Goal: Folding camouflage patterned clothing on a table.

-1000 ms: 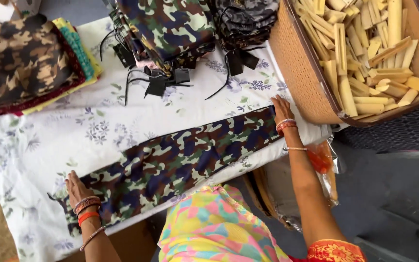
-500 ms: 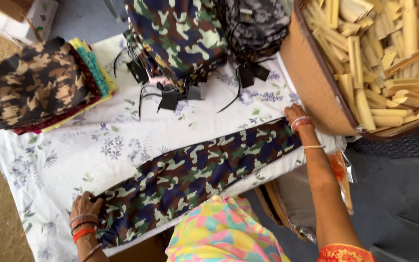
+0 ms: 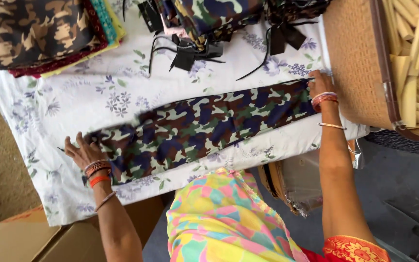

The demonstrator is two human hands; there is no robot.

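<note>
While both hands pin its ends — left hand (image 3: 84,153); right hand (image 3: 318,83) — camouflage strip (image 3: 200,128) lies flat.

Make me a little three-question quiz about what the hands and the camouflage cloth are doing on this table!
1. True or false: both hands press on the same long camouflage strip.
2. Which hand is nearer the woven basket of pale wooden sticks? A) left hand B) right hand
3. Fill in: the strip lies on a white sheet printed with small ______.

Key:
1. True. The left hand holds down one end and the right hand the other.
2. B. The right hand rests beside the basket's wall.
3. Flowers.
</note>
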